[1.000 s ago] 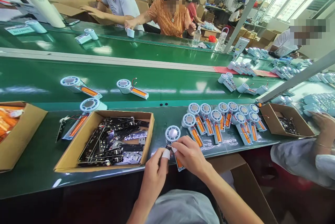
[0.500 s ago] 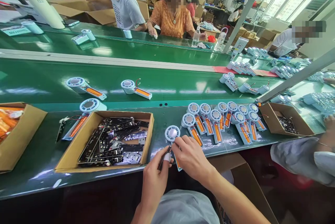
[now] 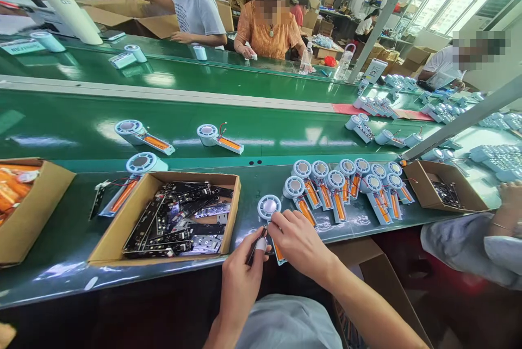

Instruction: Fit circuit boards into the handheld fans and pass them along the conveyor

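My left hand (image 3: 244,270) is closed on a narrow dark circuit board (image 3: 253,244), with white wrapping on one finger. Against its upper end, my right hand (image 3: 296,237) pinches something too small to make out. Just behind the fingers lies the round head of a light-blue fan unit (image 3: 269,206); its handle, with an orange strip, is partly hidden under my right hand. Left of my hands, a cardboard box (image 3: 235,218) holds many dark circuit boards. Several more blue fan units (image 3: 337,197) with orange cells lie in a group to the right.
Two fan units (image 3: 151,139) (image 3: 222,139) lie on the green belt (image 3: 285,126). A box of orange parts (image 3: 44,207) stands at the left, a smaller box (image 3: 468,191) at the right. People sit across the belt; another person's arm (image 3: 505,218) is at the right edge.
The two fan units on the belt have shifted right. My hands have barely moved and keep the same hold. Across the belt, the people's arms have changed position.
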The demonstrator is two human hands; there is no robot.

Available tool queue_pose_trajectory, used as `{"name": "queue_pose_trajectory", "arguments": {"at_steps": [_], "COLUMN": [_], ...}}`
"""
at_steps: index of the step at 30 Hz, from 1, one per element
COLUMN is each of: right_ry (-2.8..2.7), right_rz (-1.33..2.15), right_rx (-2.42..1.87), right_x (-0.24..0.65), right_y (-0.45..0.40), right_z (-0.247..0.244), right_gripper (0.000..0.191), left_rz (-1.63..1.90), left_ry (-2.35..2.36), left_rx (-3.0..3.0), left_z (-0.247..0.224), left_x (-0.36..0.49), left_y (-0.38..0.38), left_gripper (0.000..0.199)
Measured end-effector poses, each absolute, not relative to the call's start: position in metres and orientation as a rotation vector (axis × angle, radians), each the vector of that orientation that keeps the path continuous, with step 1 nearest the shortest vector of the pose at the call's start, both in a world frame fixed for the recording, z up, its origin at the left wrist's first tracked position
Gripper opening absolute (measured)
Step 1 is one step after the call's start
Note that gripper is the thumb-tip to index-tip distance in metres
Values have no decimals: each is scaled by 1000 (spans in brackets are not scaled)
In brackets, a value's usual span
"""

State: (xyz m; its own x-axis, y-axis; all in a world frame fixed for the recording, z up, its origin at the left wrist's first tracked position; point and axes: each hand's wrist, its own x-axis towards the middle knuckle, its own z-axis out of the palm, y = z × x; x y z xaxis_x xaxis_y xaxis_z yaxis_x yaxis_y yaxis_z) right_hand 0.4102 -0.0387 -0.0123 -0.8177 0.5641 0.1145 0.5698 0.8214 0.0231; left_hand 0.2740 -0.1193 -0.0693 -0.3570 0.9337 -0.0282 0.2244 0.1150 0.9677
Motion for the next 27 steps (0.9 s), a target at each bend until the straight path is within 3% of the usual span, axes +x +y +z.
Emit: {"name": "queue_pose_trajectory", "arguments": {"at_steps": [6,11,14,17,22,27], "right_ry": [-2888,-2718,-2574,-2469,-2318,-2191], "right_rz": [-25,286,592,789,920,936], "right_rx": [-909,-928,-873,-795,-885,-1172], "right_x": [410,416,421,421,424,447], "right_y": [-33,-24,-20,-18,-20,-29], "right_z": [-15,-26,-32,-38,-38,-22], "right_gripper": [13,9,20,20,19,34], "left_rz": [1313,1225,1190,1174,1095,981], "left_ry": [1740,1672,1589,1523,1526,1661], "left_rx": [1479,1360,1272,1237,1282,1308], "left_z": [-73,-70,-65,-61,-60,-67], "left_x": [271,262,256,252,251,252], "left_y": [-118,-114,-111,-109,-107,-111], "left_gripper": [32,33,35,36,33,44]}}
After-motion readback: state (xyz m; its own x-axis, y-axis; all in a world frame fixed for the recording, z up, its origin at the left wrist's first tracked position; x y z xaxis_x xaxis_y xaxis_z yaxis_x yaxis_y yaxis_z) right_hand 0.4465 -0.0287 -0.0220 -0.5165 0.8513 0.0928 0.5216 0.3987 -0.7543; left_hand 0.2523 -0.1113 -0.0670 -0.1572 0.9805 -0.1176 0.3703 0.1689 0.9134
